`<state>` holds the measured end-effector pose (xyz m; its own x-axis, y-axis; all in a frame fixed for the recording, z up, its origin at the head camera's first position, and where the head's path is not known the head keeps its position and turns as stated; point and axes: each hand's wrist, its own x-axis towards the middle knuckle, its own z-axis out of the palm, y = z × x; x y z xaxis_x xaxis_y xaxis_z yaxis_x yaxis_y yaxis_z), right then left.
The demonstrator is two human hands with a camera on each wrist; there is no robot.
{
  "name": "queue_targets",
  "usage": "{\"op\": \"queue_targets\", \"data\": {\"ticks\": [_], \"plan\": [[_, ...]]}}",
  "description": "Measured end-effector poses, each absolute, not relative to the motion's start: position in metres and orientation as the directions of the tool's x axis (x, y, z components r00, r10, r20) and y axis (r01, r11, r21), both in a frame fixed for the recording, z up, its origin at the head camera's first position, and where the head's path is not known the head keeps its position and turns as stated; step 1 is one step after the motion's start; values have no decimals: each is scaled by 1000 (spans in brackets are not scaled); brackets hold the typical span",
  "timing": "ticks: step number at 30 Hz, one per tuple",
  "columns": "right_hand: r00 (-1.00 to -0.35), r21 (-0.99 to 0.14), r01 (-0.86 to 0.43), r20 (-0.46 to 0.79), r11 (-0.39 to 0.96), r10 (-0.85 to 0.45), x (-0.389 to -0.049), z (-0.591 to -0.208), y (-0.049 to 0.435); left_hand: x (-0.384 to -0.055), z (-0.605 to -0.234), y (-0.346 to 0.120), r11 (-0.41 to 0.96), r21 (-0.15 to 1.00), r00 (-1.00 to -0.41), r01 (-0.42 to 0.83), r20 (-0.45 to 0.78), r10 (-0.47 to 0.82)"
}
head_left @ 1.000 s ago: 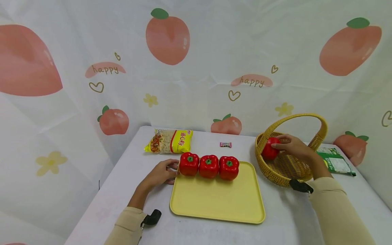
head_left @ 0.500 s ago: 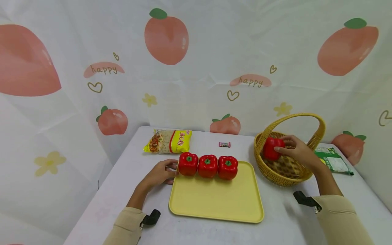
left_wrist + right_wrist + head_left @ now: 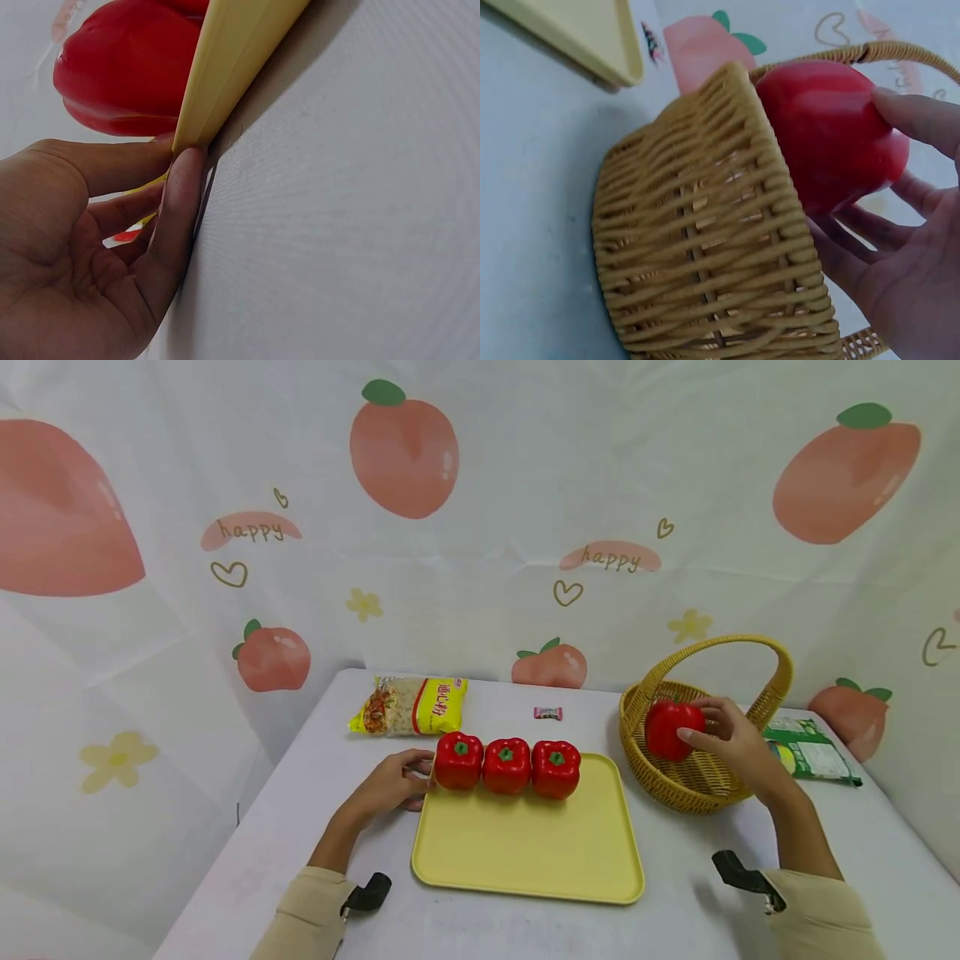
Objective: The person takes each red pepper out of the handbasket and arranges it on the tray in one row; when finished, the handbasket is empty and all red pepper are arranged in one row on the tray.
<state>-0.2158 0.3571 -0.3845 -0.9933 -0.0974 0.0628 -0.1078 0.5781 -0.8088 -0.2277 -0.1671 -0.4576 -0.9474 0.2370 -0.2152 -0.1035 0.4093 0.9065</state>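
Note:
My right hand grips a red bell pepper by its side, fingers on one side and thumb on the other. In the right wrist view this pepper is at the rim of the wicker basket, partly above it. My left hand is at the left edge of a yellow tray. In the left wrist view its thumb and a fingertip pinch the tray's rim. Three more red bell peppers stand in a row along the tray's far side, stems up.
The basket's tall arched handle rises over its opening. Behind the tray lie a yellow pasta bag and a small pink wrapped candy. A green and white packet lies right of the basket, near the patterned backdrop cloth.
My right hand has raised the bell pepper within the basket and shifted it slightly right, turning it so its stem shows. The left hand keeps its place at the tray.

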Motion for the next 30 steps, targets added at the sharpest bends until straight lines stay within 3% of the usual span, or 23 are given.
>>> {"op": "queue_targets", "data": {"ticks": [30], "plan": [[-974, -849, -225, 187, 478, -126, -182, -375, 329, -230, -458, -169, 416, 902, -943, -113, -229, 242]]}}
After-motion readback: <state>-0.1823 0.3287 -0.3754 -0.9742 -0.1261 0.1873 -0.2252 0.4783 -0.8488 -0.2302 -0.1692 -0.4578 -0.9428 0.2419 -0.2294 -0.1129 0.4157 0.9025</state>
